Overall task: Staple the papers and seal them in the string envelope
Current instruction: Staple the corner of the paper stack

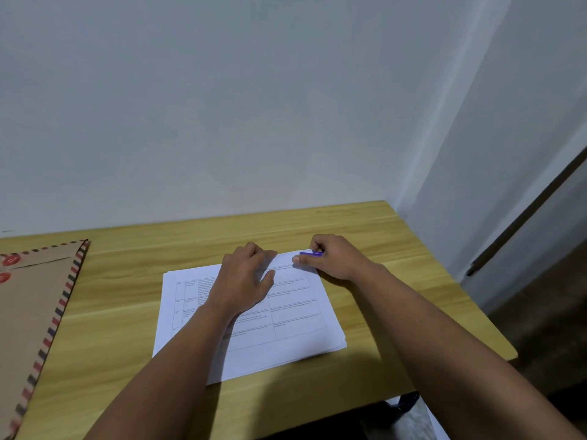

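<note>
Papers (286,312), a white stack printed with a table, lie near the middle of a wooden desk (397,249), tilted slightly so the far right corner points to about one o'clock. At that corner sits a small purple stapler (310,253), mostly hidden, its mouth apparently over the paper's edge. Right hand (333,258) is curled round the stapler, thumb lying along the near side and fingers folded over the top, seemingly ready to squeeze. Left hand (244,277) rests palm down on the upper middle of the sheets, fingers loosely bent toward twelve o'clock and thumb stretched toward the stapler; it looks placed to keep the pages squared and still while the staple goes in. Whether a staple is already through cannot be told.

Well apart, at nine o'clock, a brown string envelope (31,312) with a red and dark striped border lies flat, two red string buttons near its flap, waiting for the stapled set. A plain pale wall stands behind the desk.
</note>
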Tool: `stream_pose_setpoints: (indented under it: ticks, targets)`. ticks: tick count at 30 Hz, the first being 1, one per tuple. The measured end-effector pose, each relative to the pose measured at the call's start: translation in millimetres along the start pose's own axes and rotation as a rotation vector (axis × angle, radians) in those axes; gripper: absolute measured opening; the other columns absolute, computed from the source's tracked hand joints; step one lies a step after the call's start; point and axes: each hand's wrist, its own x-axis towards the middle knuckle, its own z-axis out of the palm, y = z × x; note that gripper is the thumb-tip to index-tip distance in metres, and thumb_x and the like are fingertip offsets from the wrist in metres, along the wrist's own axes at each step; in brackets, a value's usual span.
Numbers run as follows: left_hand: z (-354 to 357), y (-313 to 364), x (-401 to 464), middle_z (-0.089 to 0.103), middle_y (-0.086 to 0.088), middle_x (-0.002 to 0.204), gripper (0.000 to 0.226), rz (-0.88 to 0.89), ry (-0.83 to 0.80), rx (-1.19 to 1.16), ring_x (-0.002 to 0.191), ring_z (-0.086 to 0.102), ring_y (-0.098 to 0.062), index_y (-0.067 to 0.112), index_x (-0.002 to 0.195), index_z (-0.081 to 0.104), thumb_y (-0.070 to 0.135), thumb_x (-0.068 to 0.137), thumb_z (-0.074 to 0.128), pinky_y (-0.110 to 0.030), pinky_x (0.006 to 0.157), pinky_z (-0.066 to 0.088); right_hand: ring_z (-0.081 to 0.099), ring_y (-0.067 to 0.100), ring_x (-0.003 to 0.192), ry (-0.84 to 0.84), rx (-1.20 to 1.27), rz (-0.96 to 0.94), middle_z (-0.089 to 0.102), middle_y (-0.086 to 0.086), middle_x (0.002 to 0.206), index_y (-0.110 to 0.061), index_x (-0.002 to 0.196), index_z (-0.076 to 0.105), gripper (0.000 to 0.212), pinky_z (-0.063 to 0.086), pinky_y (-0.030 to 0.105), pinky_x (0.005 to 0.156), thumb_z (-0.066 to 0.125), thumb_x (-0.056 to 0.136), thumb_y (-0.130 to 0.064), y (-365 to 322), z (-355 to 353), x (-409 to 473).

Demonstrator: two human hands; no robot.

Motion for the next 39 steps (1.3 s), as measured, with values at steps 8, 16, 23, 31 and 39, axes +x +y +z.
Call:
stream_pose_setpoints:
  ticks: [8,16,23,31,39]
  targets:
    - [-0.2,0.9,-0.6,0.046,0.013,0.093,0.037,0.007,0.004,-0.015,0.082,0.055,-0.021,0.029,0.121,0.065,0.037,0.085,0.062,-0.039,0.071,0.047,0.043,0.012,0.06,0.059,0.081,0.0,0.052,-0.005,0.064,-0.012,0.071,0.053,0.059,0.033,0.032,0.06,0.087,0.073,-0.059,2.0,4.6,-3.1]
    - [-0.3,1.0,-0.2,0.05,0.009,0.093,0.039,-0.007,-0.002,-0.019,0.081,0.055,-0.022,0.028,0.122,0.065,0.034,0.084,0.065,-0.039,0.072,0.047,0.044,0.009,0.057,0.073,0.104,-0.007,0.053,-0.008,0.06,-0.009,0.07,0.054,0.056,0.035,0.031,0.059,0.088,0.075,-0.053,-0.8,5.5,-4.9]
    - [2.4,-0.7,-0.5,0.052,0.007,0.093,0.038,-0.024,-0.008,-0.014,0.082,0.055,-0.024,0.027,0.121,0.066,0.033,0.084,0.064,-0.04,0.073,0.048,0.068,0.016,0.077,0.099,-0.065,0.081,0.072,-0.008,0.078,-0.024,0.077,0.066,0.056,0.055,0.039,0.068,0.087,0.06,-0.072,-0.9,-15.6,-14.6]
    - [10.2,7.4,3.7,0.053,0.005,0.097,0.033,-0.013,-0.038,0.099,0.086,0.051,-0.026,0.027,0.111,0.068,0.037,0.084,0.053,-0.041,0.076,0.045,0.061,0.015,0.083,0.218,-0.312,0.249,0.064,-0.011,0.088,-0.027,0.08,0.064,0.055,0.046,0.032,0.066,0.08,0.065,-0.077,30.6,-51.3,-59.1]
    - [-2.1,26.8,0.9,0.055,-0.002,0.132,0.04,-0.096,-0.19,0.244,0.116,0.049,-0.032,0.032,0.123,0.064,0.04,0.09,0.044,-0.046,0.095,0.034,0.058,0.024,0.116,0.329,-0.457,0.285,0.064,-0.005,0.116,-0.031,0.117,0.07,0.068,0.051,0.045,0.097,0.066,0.073,-0.083,16.2,-40.1,-83.3]
